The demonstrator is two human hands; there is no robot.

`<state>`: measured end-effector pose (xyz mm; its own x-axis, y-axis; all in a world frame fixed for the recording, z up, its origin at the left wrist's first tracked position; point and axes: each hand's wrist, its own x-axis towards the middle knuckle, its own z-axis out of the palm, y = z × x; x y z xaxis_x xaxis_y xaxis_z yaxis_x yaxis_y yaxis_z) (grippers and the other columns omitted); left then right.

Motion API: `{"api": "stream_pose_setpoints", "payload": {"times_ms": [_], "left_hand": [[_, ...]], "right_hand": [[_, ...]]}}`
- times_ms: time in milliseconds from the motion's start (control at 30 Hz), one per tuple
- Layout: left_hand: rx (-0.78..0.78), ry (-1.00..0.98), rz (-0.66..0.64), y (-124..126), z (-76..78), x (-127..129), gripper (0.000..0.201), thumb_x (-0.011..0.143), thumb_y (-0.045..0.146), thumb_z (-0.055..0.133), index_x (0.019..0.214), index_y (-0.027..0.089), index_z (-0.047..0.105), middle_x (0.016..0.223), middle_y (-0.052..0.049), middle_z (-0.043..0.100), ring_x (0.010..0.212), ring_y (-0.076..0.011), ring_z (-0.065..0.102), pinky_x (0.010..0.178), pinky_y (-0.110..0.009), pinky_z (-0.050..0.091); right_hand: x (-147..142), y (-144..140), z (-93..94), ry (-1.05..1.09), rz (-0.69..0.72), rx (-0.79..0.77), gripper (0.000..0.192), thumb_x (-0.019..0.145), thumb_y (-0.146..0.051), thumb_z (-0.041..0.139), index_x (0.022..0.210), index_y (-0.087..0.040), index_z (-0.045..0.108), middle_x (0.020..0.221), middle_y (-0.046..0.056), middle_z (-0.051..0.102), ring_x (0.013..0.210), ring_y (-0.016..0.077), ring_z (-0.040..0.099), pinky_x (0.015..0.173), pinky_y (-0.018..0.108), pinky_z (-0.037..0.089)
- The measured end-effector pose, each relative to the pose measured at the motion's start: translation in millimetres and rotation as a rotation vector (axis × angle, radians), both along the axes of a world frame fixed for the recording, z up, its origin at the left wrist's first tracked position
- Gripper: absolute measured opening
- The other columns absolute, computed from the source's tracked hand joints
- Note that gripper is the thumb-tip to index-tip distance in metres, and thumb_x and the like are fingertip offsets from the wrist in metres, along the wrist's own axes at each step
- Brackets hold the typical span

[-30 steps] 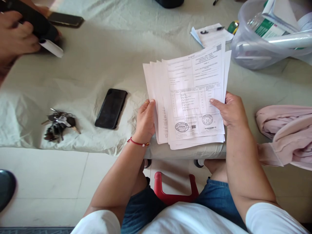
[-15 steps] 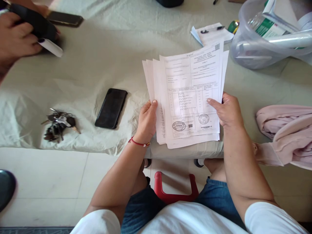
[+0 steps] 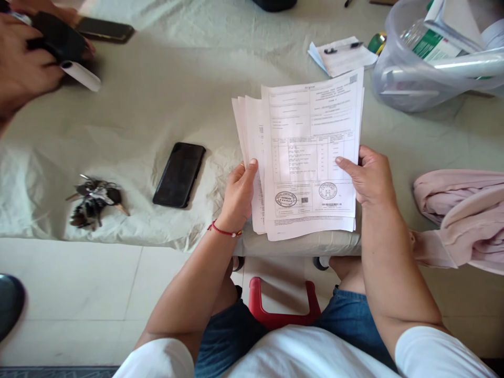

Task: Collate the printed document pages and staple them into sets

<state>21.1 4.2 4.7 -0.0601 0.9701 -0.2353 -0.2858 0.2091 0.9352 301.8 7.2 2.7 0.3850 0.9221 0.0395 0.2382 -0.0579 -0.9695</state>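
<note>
A stack of printed papers (image 3: 303, 152) is held up over the table's near edge, its top sheet a form with a ruled table and two round stamps. My left hand (image 3: 239, 186) grips the left side, thumb on top, where the edges of several sheets fan out. On the right side my right hand (image 3: 372, 173) is closed on the stack, with its thumb lying on the form; its other fingers are mostly hidden behind the sheets. A black phone (image 3: 179, 175) lies to the left of my left hand.
The cloth-covered table (image 3: 157, 89) carries a bunch of keys (image 3: 98, 197), a notepad with a pen (image 3: 342, 55), a clear plastic basket (image 3: 409, 89) and folded pink cloth (image 3: 468, 215). At the upper left, another person's hand (image 3: 27, 63) holds a black device near a second phone (image 3: 105, 30).
The top sheet has turned slightly upright and its upper edge has shifted right, squaring more with the sheets beneath. Both hands keep their hold. The other person's hand moved slightly.
</note>
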Motion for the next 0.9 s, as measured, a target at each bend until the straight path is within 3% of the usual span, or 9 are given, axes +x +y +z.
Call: {"api": "stream_pose_setpoints", "payload": {"times_ms": [300, 467, 600, 900], "left_hand": [[0.034, -0.018, -0.063, 2, -5.4, -5, 0.038, 0.088, 0.055, 0.085, 0.107, 0.023, 0.078, 0.115, -0.011, 0.086, 0.121, -0.0355, 0.080, 0.106, -0.050, 0.066], [0.017, 0.019, -0.042, 5, -10.9, -8, 0.032, 0.089, 0.053, 0.083, 0.100, 0.024, 0.077, 0.111, -0.009, 0.086, 0.114, -0.0338, 0.081, 0.101, -0.048, 0.067], [0.006, 0.017, -0.011, 5, -12.2, -8, 0.030, 0.088, 0.051, 0.085, 0.102, 0.024, 0.079, 0.110, -0.008, 0.086, 0.108, -0.0303, 0.082, 0.099, -0.045, 0.068], [0.047, -0.020, -0.031, 5, -11.2, -4, 0.048, 0.088, 0.068, 0.084, 0.099, 0.022, 0.078, 0.103, -0.010, 0.086, 0.113, -0.0338, 0.082, 0.096, -0.043, 0.069]], "right_hand": [[-5, 0, 4.6, 0.021, 0.007, -0.008, 0.037, 0.072, -0.043, 0.098, 0.098, -0.024, 0.080, 0.099, 0.003, 0.085, 0.091, 0.0287, 0.081, 0.084, 0.049, 0.070], [10, 1, 8.0, -0.010, -0.008, 0.005, 0.041, 0.069, -0.048, 0.101, 0.092, -0.025, 0.076, 0.089, 0.001, 0.082, 0.083, 0.0266, 0.079, 0.079, 0.047, 0.068], [22, -1, 12.8, -0.020, 0.044, -0.016, 0.042, 0.070, -0.051, 0.101, 0.094, -0.025, 0.078, 0.094, 0.003, 0.083, 0.087, 0.0293, 0.080, 0.077, 0.047, 0.068], [8, -4, 18.0, 0.010, 0.038, -0.007, 0.041, 0.067, -0.050, 0.102, 0.093, -0.026, 0.082, 0.095, 0.001, 0.085, 0.084, 0.0279, 0.080, 0.076, 0.046, 0.067]]}}
